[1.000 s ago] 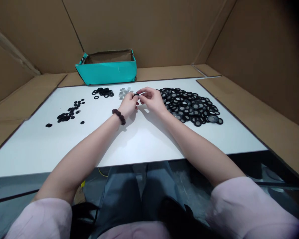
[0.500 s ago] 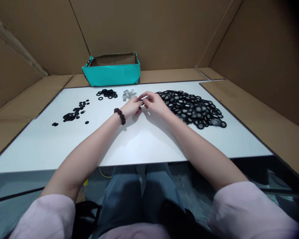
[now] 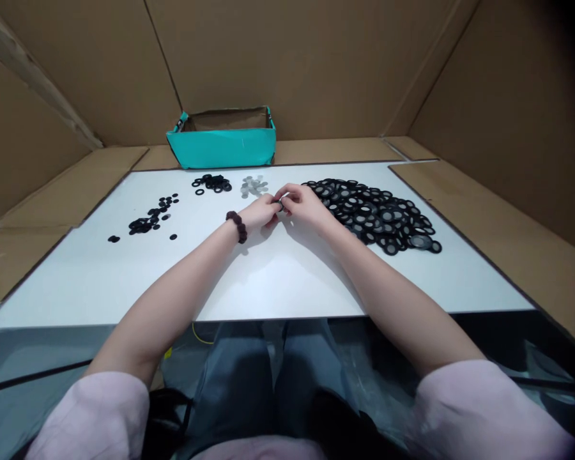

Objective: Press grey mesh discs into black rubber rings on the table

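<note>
My left hand point(image 3: 259, 211) and my right hand point(image 3: 303, 204) meet fingertip to fingertip over the white board point(image 3: 268, 268). Both pinch one small black ring point(image 3: 280, 204) between them. A dark bead bracelet point(image 3: 237, 225) circles my left wrist. Just right of my right hand lies a big heap of black rings with grey centres point(image 3: 378, 214). Beyond my fingers sits a little cluster of grey discs point(image 3: 253, 186), and left of it a small pile of black rings point(image 3: 212, 183).
A teal open box point(image 3: 223, 144) stands behind the board against the cardboard wall. Scattered small black pieces point(image 3: 149, 218) lie at the board's left. Cardboard sheets flank the board on both sides. My lap shows below the near edge.
Both hands have stayed together on the ring and dropped slightly toward the board. The camera has tilted, shifting the whole scene a little down and to the right.
</note>
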### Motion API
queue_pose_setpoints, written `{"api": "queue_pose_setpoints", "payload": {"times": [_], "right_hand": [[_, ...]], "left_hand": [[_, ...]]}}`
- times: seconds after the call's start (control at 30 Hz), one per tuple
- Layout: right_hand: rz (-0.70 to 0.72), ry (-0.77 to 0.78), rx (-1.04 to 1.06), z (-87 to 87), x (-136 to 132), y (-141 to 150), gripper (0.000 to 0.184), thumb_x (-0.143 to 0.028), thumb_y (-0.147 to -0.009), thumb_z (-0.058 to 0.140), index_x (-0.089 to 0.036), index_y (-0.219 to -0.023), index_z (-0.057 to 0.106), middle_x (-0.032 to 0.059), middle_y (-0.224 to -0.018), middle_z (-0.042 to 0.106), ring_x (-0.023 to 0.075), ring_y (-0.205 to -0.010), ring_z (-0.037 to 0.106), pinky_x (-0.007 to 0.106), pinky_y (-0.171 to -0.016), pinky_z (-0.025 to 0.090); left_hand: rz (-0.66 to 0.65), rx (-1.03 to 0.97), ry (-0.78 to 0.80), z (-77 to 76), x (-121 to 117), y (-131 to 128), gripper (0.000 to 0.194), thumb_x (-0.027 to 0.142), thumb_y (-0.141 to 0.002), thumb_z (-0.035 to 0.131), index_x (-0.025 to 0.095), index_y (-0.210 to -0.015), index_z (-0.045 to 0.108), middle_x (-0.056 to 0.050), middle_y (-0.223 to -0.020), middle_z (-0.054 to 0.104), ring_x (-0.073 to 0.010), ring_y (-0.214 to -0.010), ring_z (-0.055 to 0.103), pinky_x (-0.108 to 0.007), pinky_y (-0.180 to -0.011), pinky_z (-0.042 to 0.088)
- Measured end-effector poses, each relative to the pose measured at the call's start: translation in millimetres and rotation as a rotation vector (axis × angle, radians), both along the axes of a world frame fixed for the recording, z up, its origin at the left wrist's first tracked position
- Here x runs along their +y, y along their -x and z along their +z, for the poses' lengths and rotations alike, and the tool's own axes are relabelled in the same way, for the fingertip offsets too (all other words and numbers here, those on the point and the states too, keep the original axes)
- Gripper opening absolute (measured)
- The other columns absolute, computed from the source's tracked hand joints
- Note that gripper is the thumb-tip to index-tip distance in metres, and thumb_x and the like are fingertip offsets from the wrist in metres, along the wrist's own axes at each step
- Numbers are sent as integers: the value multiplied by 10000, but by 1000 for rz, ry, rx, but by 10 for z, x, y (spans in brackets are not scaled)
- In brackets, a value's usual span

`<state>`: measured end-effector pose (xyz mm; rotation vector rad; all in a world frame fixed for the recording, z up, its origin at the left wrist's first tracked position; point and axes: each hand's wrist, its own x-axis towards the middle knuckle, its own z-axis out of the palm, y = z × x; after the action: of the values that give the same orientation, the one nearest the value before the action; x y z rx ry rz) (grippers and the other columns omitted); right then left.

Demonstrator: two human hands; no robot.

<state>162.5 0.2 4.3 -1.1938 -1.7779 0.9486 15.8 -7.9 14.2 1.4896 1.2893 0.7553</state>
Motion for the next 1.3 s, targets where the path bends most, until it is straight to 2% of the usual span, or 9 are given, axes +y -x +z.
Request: {"api": "queue_pose_setpoints", "payload": {"times": [0.17, 0.33, 0.47, 0.6, 0.7, 0.87, 1.03, 1.17, 1.3], "right_hand": [[-78, -213, -153, 3, 4, -45, 224, -94, -897, 478, -184, -881, 682, 28, -759, 640, 196, -733, 595, 330, -801, 500], [-420, -460, -234, -76, 221, -327, 208, -193, -1018, 460, -217, -959, 658, 107, -984, 611, 276, -1006, 628, 447, -978, 517], [-595, -484, -305, -156, 425, -575, 244, -196, -1049, 411, -202, -985, 646, 146, -1060, 587, 314, -1120, 593, 560, -1056, 480], [-692, -343, -471, -179, 484, -690, 164, -127, -993, 475, -141, -1005, 639, 198, -1045, 619, 375, -1176, 575, 632, -1035, 469], [-717, -310, -549, -154, 464, -709, 124, -94, -960, 528, -126, -1010, 637, 227, -1073, 632, 393, -1196, 566, 631, -1019, 478], [-643, -470, -561, -127, 404, -621, 106, -162, -999, 520, -149, -1036, 619, 259, -1192, 610, 401, -1231, 539, 634, -1040, 464], [-511, -592, -512, -129, 320, -448, 141, -183, -1020, 473, -177, -1001, 613, 216, -1089, 636, 383, -1139, 576, 612, -1033, 470], [-390, -647, -455, -99, 221, -310, 155, -174, -1026, 459, -205, -982, 604, 161, -1020, 667, 335, -1043, 614, 527, -992, 503], [-207, -588, -376, -87, 88, -134, 111, -177, -1013, 508, -206, -996, 614, 126, -982, 704, 285, -985, 648, 413, -931, 512]], "left_hand": [[-48, 38, -49, 81, 23, 39, 207, 149, -958, 566, 186, -754, 568, -22, -656, 536, -166, -630, 542, -317, -658, 451], [442, 496, -395, 133, 217, 467, 146, 161, -997, 569, 171, -861, 620, -135, -979, 698, -294, -1050, 668, -415, -966, 501], [659, 926, -267, 164, 281, 857, 331, 79, -1020, 434, 27, -1255, 661, -282, -1394, 624, -396, -1344, 590, -497, -1110, 457], [673, 1044, -109, 181, 253, 978, 479, 13, -978, 389, -35, -1411, 586, -319, -1529, 523, -393, -1412, 554, -489, -1130, 476], [665, 1045, -67, 175, 241, 975, 480, 10, -966, 412, -19, -1405, 606, -305, -1533, 527, -374, -1422, 563, -474, -1142, 484], [752, 895, -120, 103, 290, 1006, 496, 51, -965, 458, 45, -1448, 568, -311, -1521, 541, -400, -1414, 575, -523, -1131, 483], [723, 813, -212, -17, 388, 1091, 296, 134, -956, 539, 135, -1217, 679, -299, -1444, 580, -444, -1352, 604, -572, -1095, 474], [761, 569, -361, -51, 458, 1061, 178, 68, -897, 548, 218, -972, 609, -173, -1217, 695, -361, -1247, 664, -510, -1092, 490], [640, 308, -502, -45, 462, 714, 188, 66, -841, 571, 238, -817, 501, -52, -902, 685, -233, -976, 693, -391, -1001, 528]]}}
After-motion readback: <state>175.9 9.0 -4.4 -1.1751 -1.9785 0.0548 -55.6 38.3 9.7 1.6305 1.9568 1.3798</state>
